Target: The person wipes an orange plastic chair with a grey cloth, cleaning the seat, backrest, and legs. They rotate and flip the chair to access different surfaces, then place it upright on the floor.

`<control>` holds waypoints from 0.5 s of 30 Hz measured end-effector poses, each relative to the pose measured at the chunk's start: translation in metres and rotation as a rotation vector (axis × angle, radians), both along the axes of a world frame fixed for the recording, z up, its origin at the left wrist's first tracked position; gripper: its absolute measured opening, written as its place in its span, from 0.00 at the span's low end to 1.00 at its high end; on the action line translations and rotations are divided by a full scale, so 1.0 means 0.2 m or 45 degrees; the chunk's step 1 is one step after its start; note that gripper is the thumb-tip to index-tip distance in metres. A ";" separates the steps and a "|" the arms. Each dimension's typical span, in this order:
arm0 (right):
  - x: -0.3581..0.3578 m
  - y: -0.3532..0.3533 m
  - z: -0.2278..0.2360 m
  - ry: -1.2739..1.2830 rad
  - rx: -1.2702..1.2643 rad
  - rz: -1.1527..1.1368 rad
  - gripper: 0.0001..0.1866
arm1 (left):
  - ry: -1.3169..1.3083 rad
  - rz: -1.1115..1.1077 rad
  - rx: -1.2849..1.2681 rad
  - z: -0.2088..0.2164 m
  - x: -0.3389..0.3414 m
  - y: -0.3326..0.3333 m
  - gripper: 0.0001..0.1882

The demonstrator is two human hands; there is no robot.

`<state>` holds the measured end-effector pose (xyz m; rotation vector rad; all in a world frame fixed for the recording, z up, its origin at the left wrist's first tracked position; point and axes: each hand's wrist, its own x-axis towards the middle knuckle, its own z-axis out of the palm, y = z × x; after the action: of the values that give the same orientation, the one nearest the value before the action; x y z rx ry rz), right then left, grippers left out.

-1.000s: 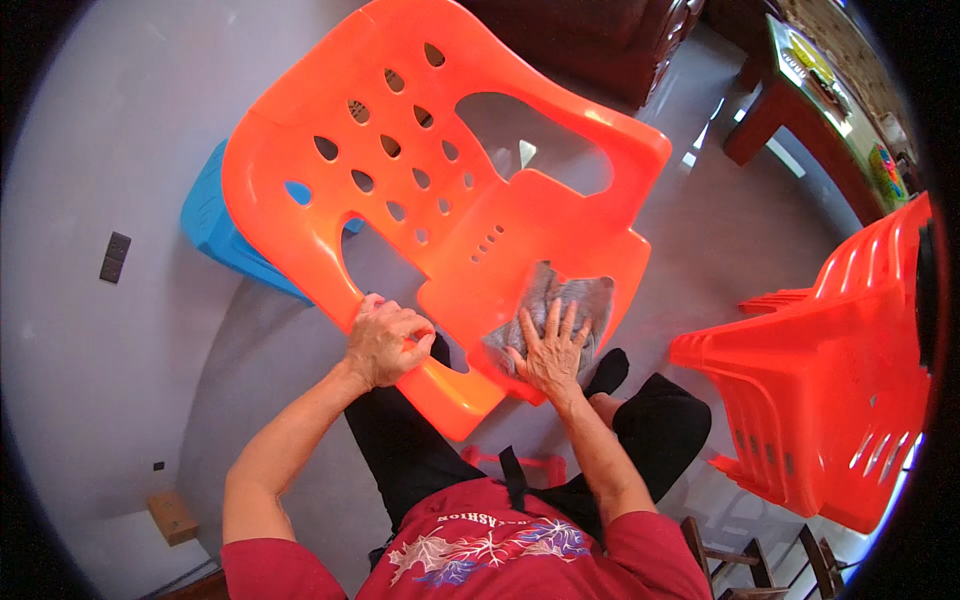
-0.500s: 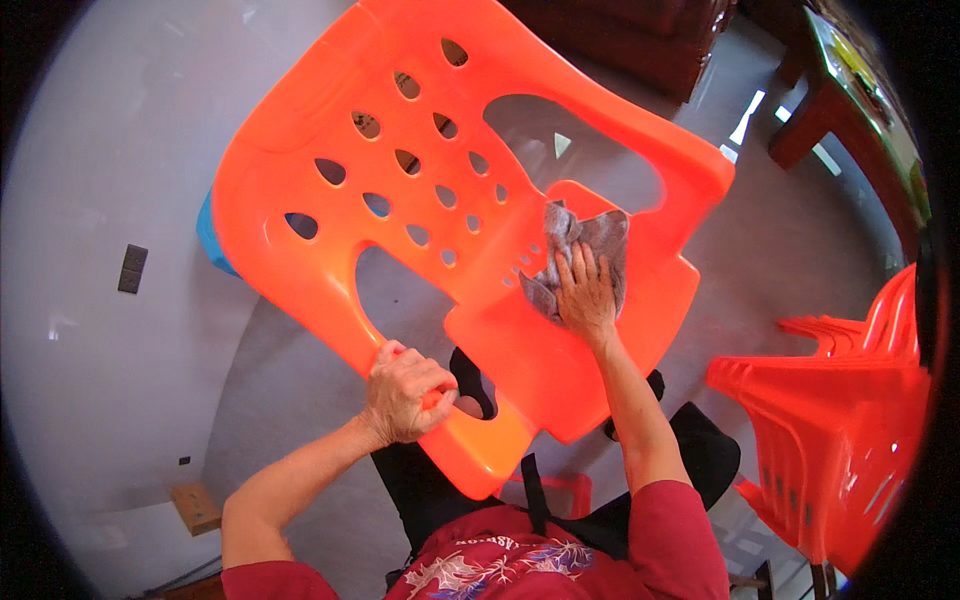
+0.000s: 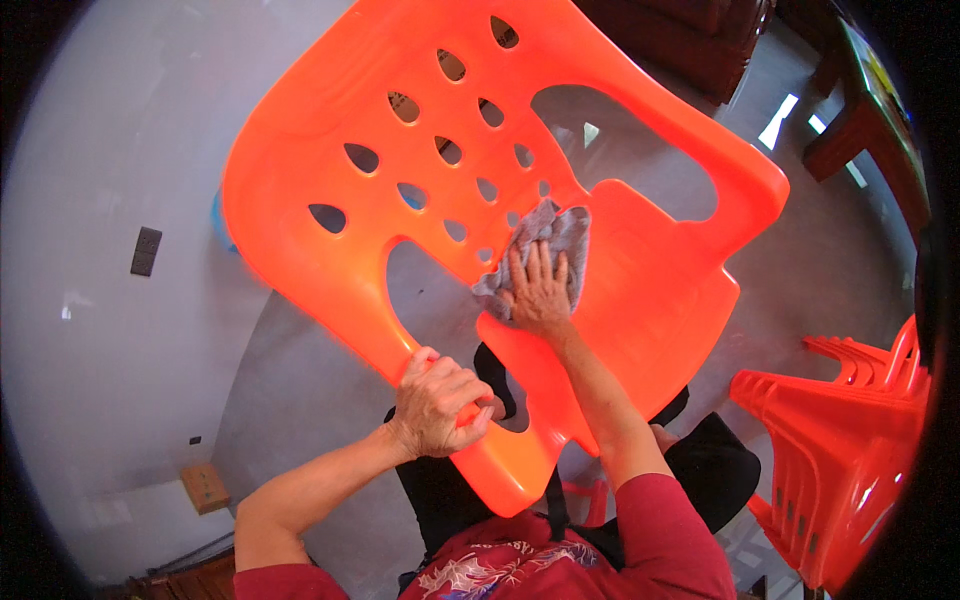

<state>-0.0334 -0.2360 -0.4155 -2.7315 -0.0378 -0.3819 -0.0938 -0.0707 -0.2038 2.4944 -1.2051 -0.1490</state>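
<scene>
- Orange plastic chair (image 3: 640, 290) tilted up over the person's lap, seat and perforated backrest facing the camera; teardrop holes run across the backrest, large armrest cut-outs on either side.
- Left hand (image 3: 438, 402) wrapped tight round the chair's near armrest bar, fingers curled fully about it, knuckles up.
- Right hand (image 3: 540, 290) laid flat, fingers spread, pressing a grey cloth (image 3: 545, 250) against the chair where seat meets backrest. Nothing pinched; the palm pins the cloth to the plastic. Cloth bunched, spilling out beyond the fingertips.
- Chair surface glossy, even orange, catching light along the rims; no marks that can be made out.
- Floor (image 3: 110, 300) pale grey, smooth, seen around the chair and through its openings. A small dark flat object (image 3: 146, 251) lies on it at left; a small brownish block (image 3: 205, 488) further down left.
- Sliver of something blue (image 3: 217, 220) shows at the chair's left edge, mostly hidden.
- Stack of matching orange chairs (image 3: 850, 460) at lower right, near the person's knee.
- Dark wooden furniture (image 3: 860, 130) at upper right, with patches of bright light on the floor beside it.
- Person seated, red sleeves, dark trousers.
</scene>
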 end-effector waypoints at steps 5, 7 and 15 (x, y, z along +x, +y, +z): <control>-0.18 0.07 -0.02 -0.062 -0.030 0.332 0.36 | 0.025 0.017 -0.006 -0.02 0.00 0.01 0.06; -0.26 0.04 -0.01 -0.150 -0.008 0.413 0.34 | -0.008 0.013 -0.027 0.00 0.00 0.01 0.05; -0.74 -0.17 0.06 0.073 -0.234 0.185 0.30 | -0.061 0.019 -0.026 -0.02 -0.01 -0.01 0.04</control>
<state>-0.1816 -0.2699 -0.4041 -2.8961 -0.2665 -0.2708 -0.0966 -0.0735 -0.2082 2.5016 -1.2009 -0.0726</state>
